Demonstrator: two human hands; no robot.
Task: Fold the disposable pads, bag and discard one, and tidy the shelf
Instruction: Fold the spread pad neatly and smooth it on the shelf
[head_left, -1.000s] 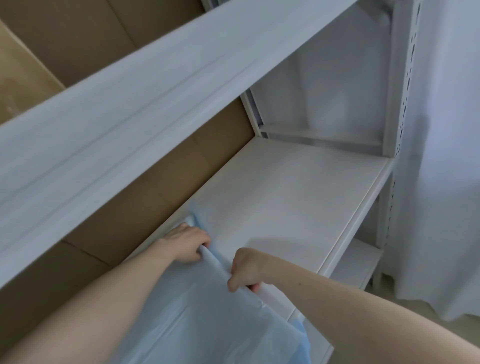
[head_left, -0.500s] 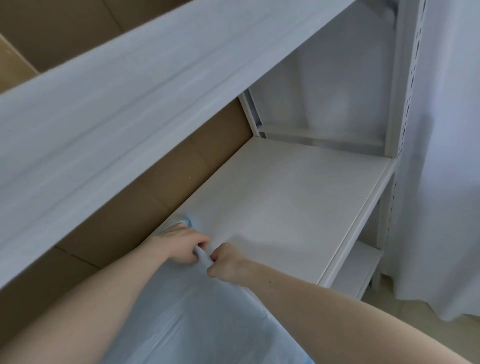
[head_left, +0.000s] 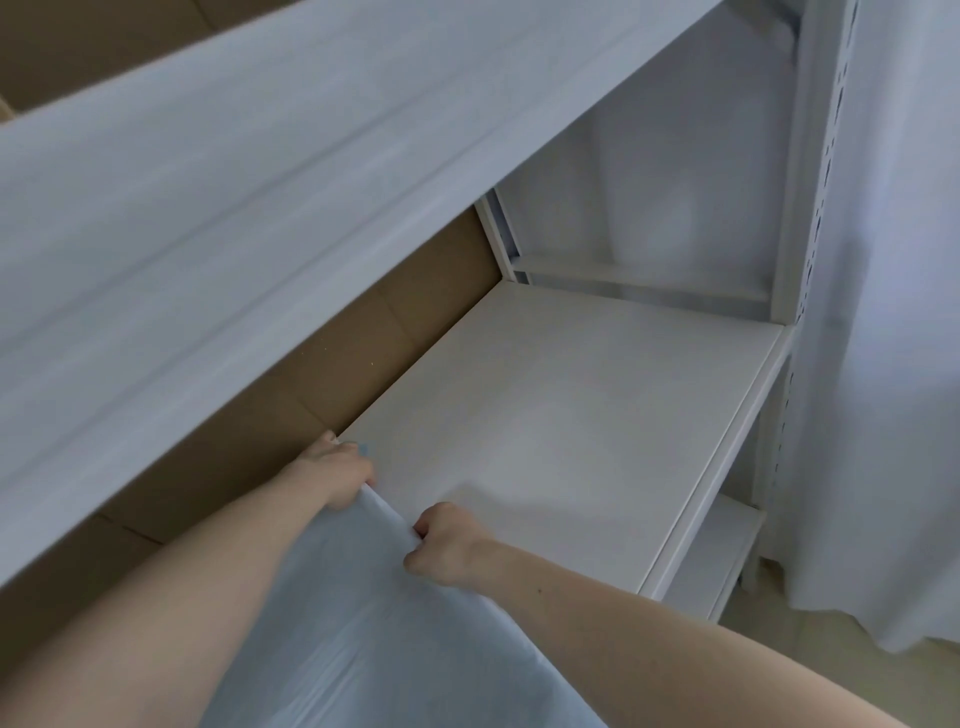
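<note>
Head view: both hands are closed on the far edge of a pale blue disposable pad (head_left: 395, 639) that lies on the white shelf board (head_left: 571, 415), w/ the left hand (head_left: 337, 475) fisted on the edge by the cardboard backing (head_left: 332, 364) and the right hand (head_left: 447, 545) pinching it just beside, the edge bunched up btwn them. Looks like the folding step, early on. Next move probably calls for carrying that edge across evenly w/ both grips kept, so the thin sheet doesn't slip or skew.

Brown cardboard (head_left: 363, 358) stands behind my rack's back edge. White curtain (head_left: 893, 312) hangs at right, reaching pale floor (head_left: 779, 670).
</note>
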